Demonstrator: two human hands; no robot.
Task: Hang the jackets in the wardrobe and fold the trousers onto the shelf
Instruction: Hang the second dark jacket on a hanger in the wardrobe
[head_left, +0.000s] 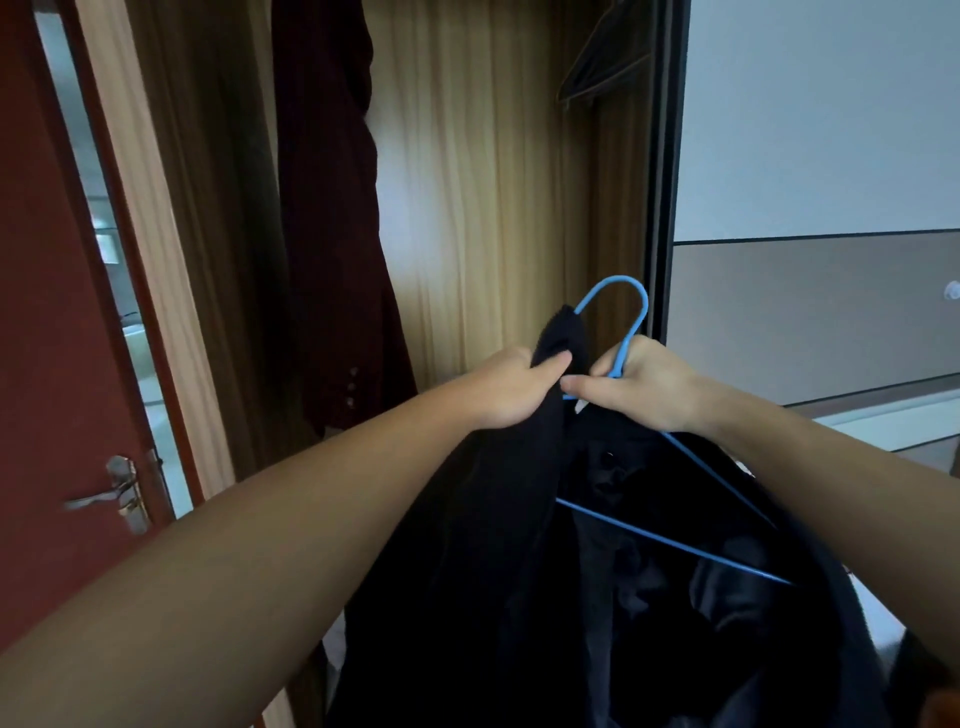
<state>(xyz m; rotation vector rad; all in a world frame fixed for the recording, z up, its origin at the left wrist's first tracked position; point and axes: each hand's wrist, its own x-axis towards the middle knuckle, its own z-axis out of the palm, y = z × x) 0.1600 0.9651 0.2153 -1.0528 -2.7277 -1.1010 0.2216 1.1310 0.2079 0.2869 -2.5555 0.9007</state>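
A dark navy jacket (483, 571) hangs in front of me, partly draped over a blue wire hanger (631, 317). My left hand (511, 387) grips a bunch of the jacket's collar fabric, which sticks up above the fist. My right hand (644, 384) holds the hanger just below its hook. The hanger's lower bar and right arm show against the jacket's lining. Inside the open wardrobe (483, 182) a dark red jacket (332, 218) hangs at the left.
A red door (47, 364) with a metal handle (111, 493) stands ajar at the left. The wardrobe's sliding door (815, 208) covers the right side. Empty dark hangers (602, 62) hang at the wardrobe's upper right.
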